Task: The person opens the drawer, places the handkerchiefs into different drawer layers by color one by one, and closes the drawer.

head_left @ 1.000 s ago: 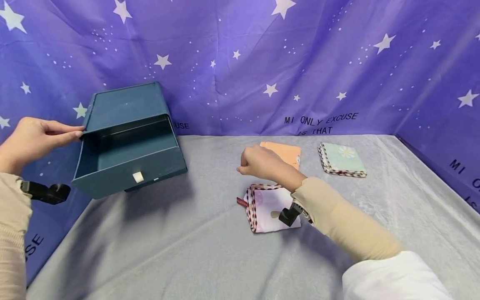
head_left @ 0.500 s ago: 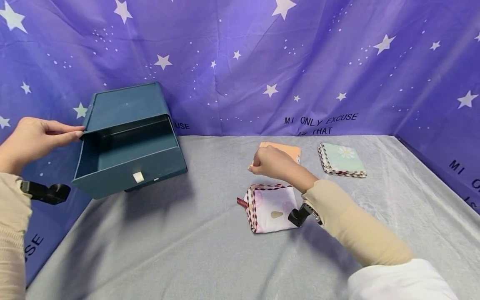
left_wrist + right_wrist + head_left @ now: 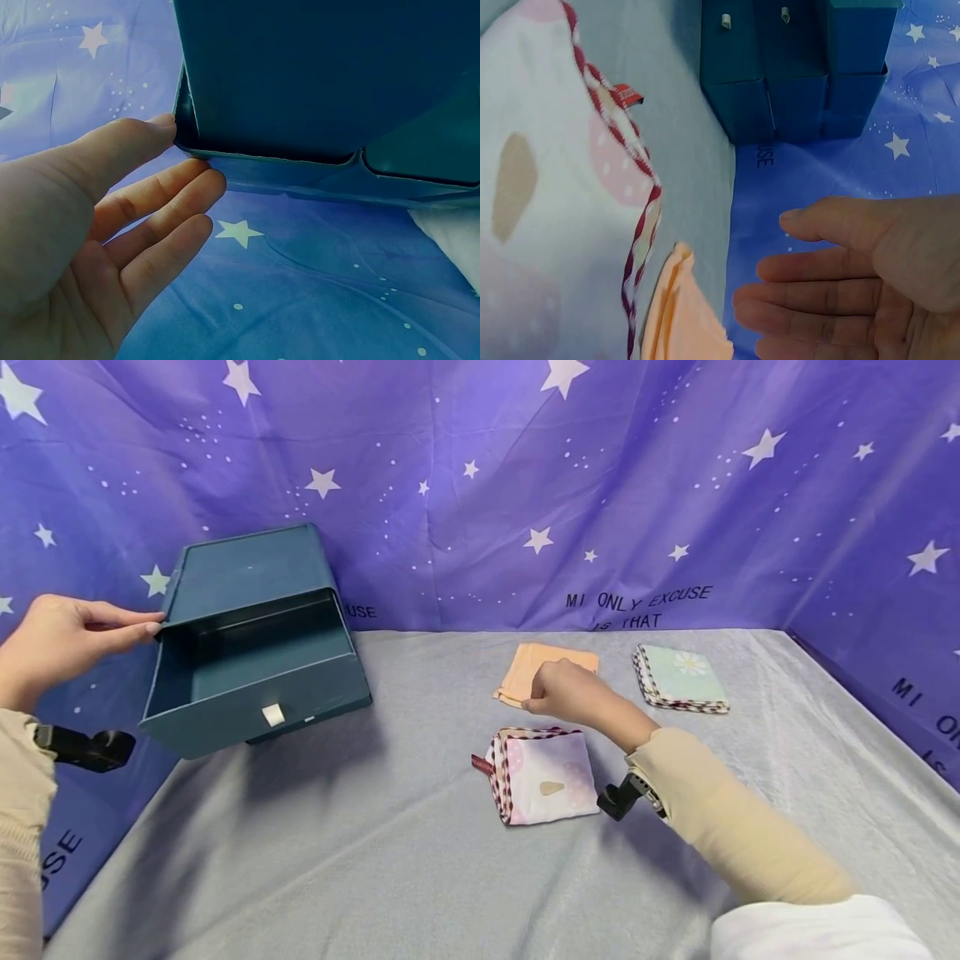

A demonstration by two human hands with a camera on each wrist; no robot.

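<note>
My left hand pinches the front left corner of a dark teal drawer cabinet. Its thumb and fingers lie on either side of that edge in the left wrist view. The top drawer is pulled out and looks empty, with a white knob on its front. My right hand hovers over a folded orange cloth, partly covering it; in the right wrist view, its fingers are extended and hold nothing. Just nearer lies a folded pink-and-white towel with a checked border and red tag.
Right of the orange cloth lies a folded mint-green towel with a white daisy. A grey cloth covers the table. Purple star-printed curtains hang behind it and at both sides. Lower drawers of the cabinet appear closed.
My right hand has moved rightward, uncovering the left part of the orange cloth and more of the pink-and-white towel. My left hand has stayed on the cabinet corner.
</note>
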